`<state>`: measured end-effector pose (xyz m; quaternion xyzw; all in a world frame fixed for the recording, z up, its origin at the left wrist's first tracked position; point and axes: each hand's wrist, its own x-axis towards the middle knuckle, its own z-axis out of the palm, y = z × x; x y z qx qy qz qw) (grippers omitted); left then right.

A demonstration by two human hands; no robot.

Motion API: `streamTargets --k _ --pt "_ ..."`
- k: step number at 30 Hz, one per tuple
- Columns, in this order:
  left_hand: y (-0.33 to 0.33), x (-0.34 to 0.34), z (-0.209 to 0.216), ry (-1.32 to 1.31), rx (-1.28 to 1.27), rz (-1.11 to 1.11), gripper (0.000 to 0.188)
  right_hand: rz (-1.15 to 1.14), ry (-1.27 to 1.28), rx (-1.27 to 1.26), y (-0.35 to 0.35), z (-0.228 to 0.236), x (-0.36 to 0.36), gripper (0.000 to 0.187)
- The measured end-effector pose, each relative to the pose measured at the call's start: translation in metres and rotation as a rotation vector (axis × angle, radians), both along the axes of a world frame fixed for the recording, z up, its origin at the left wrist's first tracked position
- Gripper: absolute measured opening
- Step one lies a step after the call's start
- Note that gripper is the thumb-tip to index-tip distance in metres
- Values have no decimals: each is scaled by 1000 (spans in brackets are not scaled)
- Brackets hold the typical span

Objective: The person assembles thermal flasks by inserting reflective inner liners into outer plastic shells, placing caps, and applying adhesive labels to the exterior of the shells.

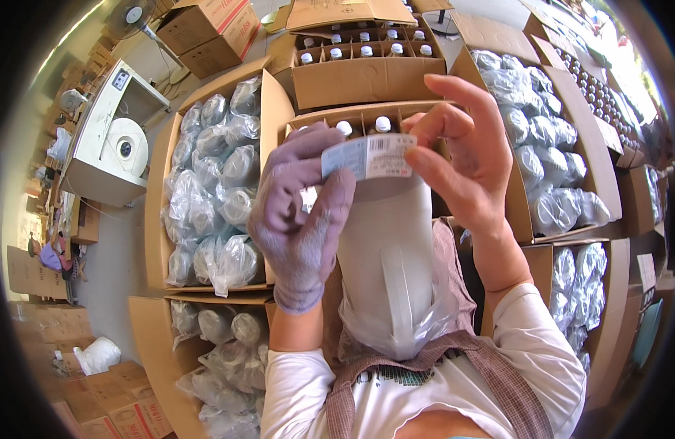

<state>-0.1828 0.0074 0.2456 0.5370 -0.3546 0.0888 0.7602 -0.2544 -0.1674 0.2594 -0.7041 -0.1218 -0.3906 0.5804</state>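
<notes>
A small blue-and-white printed label (381, 162) is stretched between my two hands. My left hand (297, 208), in a greyish-purple glove, grips its left end with bent fingers. My bare right hand (465, 157) pinches the right end between thumb and fingers, the other fingers raised and curled. Just below the label stands a pale grey plastic jug (367, 227), its long moulded handle facing me. A clear plastic bag (440, 311) is bunched around the jug's end nearest my body. The label partly covers the jug's far end, so I cannot tell whether they touch.
Open cartons with plastic-wrapped containers stand at left (279, 110) and right (604, 186). Ahead, a divided carton (352, 84) holds several white-capped bottles. A white machine (96, 157) with a round disc stands at far left, near a fan (135, 16).
</notes>
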Motion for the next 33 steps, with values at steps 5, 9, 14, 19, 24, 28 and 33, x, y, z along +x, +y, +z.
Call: streamTargets --k 5,9,14,19,24,28,33 --pt "13 -35 -18 -71 163 188 10 77 -49 19 8 -21 -22 63" --pt "15 -46 -34 -175 279 296 13 92 -5 54 7 -42 -28 61" --pt "18 -53 -52 -119 307 354 14 117 52 35 11 -44 -30 60" --pt "20 -53 -58 -211 362 353 17 143 112 30 8 -46 -37 61" --pt "16 -52 -59 -288 393 364 20 164 91 42 2 -56 -36 60" --pt "14 -52 -58 -337 446 388 22 180 89 75 -1 -59 -36 59" --pt "12 -53 -57 -365 476 420 24 158 93 41 -5 -60 -35 59"
